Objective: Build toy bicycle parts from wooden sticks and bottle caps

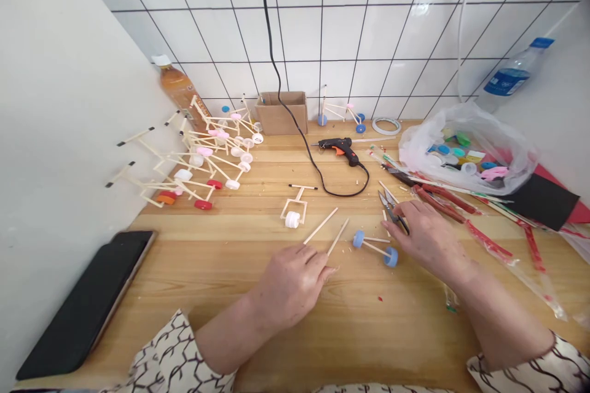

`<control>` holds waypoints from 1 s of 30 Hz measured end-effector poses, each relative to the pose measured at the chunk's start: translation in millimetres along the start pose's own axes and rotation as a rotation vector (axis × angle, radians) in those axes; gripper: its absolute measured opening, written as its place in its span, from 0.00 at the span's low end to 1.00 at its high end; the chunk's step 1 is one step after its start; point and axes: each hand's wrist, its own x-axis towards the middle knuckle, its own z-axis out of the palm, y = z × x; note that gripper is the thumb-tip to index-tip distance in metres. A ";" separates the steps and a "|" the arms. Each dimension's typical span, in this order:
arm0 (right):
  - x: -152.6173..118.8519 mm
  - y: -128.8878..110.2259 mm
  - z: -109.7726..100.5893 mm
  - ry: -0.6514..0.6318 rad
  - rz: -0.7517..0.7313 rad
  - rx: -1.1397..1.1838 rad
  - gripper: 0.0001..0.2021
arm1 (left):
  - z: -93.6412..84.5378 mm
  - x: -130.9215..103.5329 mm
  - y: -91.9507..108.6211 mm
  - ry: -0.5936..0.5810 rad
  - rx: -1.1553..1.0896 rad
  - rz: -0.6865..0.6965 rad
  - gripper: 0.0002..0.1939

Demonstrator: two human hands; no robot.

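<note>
My left hand (292,282) is closed around two thin wooden sticks, one stick (321,225) angled further left and a second stick (339,236) beside it. Over on the right, my right hand (431,236) has its thumb and fingers around the dark handles of small scissors (391,207), whose blades point away from me. Between the hands lies a stick piece with blue bottle-cap wheels (391,256). Just beyond the left hand sits a small wooden frame (299,202) with white caps (292,219) and a dark-tipped crossbar.
Several stick-and-cap models (216,153) crowd the left, near a tea bottle (182,89) and a phone (87,301). At the back are a cardboard box (282,113), a glue gun (341,148) with its cord, and a tape roll (386,126). A bag of caps (465,147) stands right.
</note>
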 end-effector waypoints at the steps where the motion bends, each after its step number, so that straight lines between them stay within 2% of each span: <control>1: 0.5 0.5 1.2 -0.010 0.005 -0.023 0.10 | 1.6 -0.6 1.4 -0.010 0.025 0.015 0.11; 5: 3.2 1.5 4.4 -0.063 0.026 -0.075 0.11 | 6.7 -2.3 3.8 -0.001 0.045 0.057 0.13; 10: 5.5 -3.0 1.4 -0.124 0.105 -0.082 0.09 | 6.0 -0.1 -1.2 0.097 0.035 0.066 0.15; 16: 5.8 -9.0 -5.1 -0.196 0.123 -0.094 0.07 | 3.8 1.2 -11.5 0.170 0.075 0.065 0.16; 30: 5.1 -15.0 -4.2 -0.219 0.157 -0.150 0.10 | 7.1 -4.8 -24.3 0.120 0.187 0.023 0.17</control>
